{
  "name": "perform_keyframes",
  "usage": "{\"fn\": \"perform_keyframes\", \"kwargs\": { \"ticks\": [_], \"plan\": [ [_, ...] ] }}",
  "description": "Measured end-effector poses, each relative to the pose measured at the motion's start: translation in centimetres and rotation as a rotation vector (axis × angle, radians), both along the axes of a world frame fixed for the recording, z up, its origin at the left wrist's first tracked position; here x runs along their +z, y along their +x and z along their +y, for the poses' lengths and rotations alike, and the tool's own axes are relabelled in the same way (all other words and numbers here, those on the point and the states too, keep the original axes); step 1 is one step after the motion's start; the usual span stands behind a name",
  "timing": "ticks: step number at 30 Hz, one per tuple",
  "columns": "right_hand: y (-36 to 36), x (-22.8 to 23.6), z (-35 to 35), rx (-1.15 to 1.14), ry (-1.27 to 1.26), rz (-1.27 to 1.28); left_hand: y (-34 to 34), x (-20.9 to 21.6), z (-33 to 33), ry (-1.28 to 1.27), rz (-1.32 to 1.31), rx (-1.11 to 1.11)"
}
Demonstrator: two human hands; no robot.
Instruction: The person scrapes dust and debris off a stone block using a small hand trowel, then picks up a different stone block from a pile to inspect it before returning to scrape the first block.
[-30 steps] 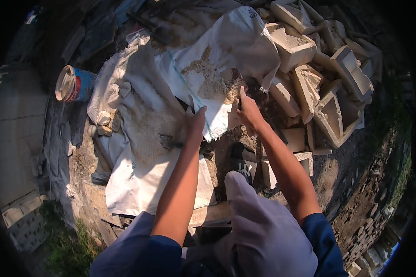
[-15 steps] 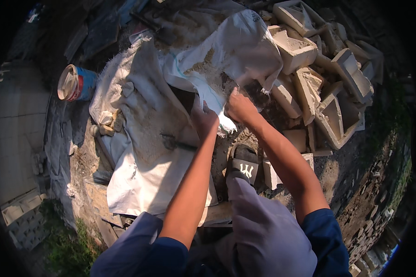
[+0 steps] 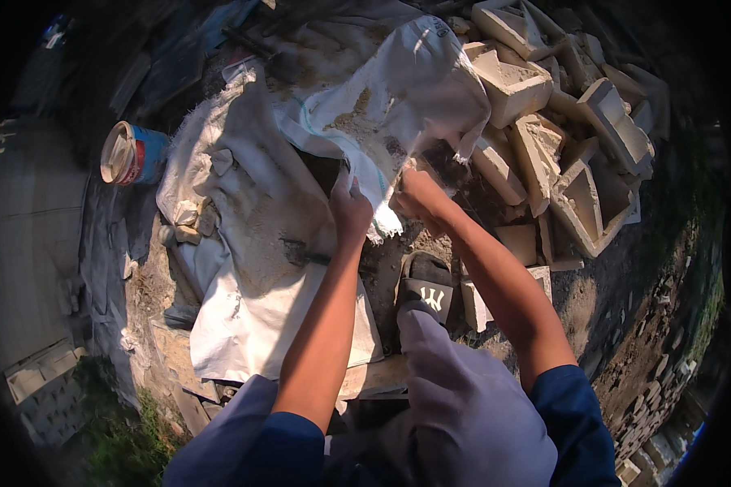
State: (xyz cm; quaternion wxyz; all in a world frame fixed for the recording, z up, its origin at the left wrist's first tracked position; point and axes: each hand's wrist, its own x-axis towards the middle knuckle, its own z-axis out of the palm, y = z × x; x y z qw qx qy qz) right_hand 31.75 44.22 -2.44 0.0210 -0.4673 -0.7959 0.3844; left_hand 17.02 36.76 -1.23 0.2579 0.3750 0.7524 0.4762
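Observation:
A dusty white woven sack point(image 3: 434, 77) lies in front of me with its frayed mouth toward me. Sandy powder covers part of it. My left hand point(image 3: 351, 209) is closed on the left edge of the mouth. Close by on the right, my right hand point(image 3: 422, 197) is curled closed at the mouth's other edge; its fingertips are partly hidden. Beneath and to the left spreads a pale, dirty woven sheet point(image 3: 248, 203). A dark tool, partly covered by my left forearm, rests on that sheet point(image 3: 256, 325).
Pale moulded blocks with hollows point(image 3: 512, 85) are piled at the right. A blue and red bucket point(image 3: 144, 154) stands at the far left. Small stones point(image 3: 188, 234) lie on the sheet's left side. My foot in a dark slide sandal point(image 3: 429, 294) is just below my hands.
My right hand has dropped slightly toward me, and its fingers have curled lower at the sack's edge. My left hand has shifted a little left, still gripping the sack.

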Motion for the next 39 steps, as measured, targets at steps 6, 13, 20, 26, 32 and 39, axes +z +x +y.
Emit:
{"fn": "perform_keyframes", "kwargs": {
  "ticks": [6, 13, 20, 26, 32, 39],
  "plan": [
    [-0.4, 4.2, 0.1, -0.126, -0.484, 0.131, -0.5, -0.6, -2.2, -0.108, 0.057, -0.068],
    [-0.4, 8.1, 0.0, -0.197, -0.670, 0.141, 0.4, -1.8, -7.5, -0.243, -0.152, 0.274],
    [-4.4, 13.9, -1.8, -0.060, -0.550, 0.092, 2.6, -1.6, -9.5, -0.209, -0.373, 0.269],
    [-15.3, 9.7, -7.7, 0.338, -0.062, 0.325, 2.5, -2.6, -13.1, -0.082, -0.623, 0.362],
    [-16.8, 2.9, -13.5, 0.638, 0.627, 0.224, 2.3, -3.8, -16.7, 0.004, -0.400, 0.499],
    [-11.3, 5.3, -8.4, 0.381, 0.482, 0.174, 1.8, -1.4, -13.9, -0.221, -0.503, 0.365]
  ]
}}
